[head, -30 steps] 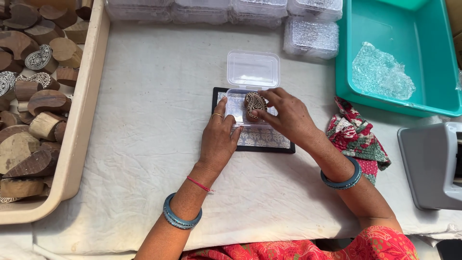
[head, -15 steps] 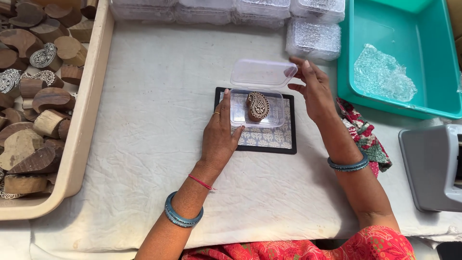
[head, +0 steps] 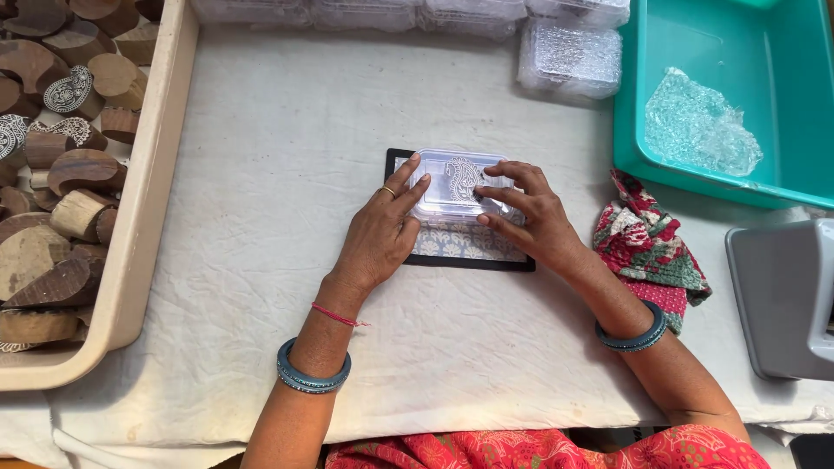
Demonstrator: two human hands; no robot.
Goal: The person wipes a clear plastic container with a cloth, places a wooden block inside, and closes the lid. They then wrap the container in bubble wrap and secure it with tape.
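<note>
A small clear plastic box [head: 458, 184] lies on a black-edged patterned pad [head: 469, 246] in the middle of the white cloth. Its lid is down, and a carved wooden stamp shows through it. My left hand [head: 382, 227] grips the box's left side with spread fingers. My right hand [head: 530, 213] presses on the lid from the right, fingertips over the stamp.
A beige tray [head: 143, 217] of carved wooden blocks [head: 61, 174] fills the left. Closed clear boxes [head: 569, 56] line the far edge. A teal bin [head: 747, 95] with crumpled plastic [head: 699, 126] sits far right, a patterned cloth [head: 647, 252] and a grey device [head: 786, 295] below it.
The open lid has been folded down over the stamp. My right hand moved from the lid's far edge onto the top of the closed box.
</note>
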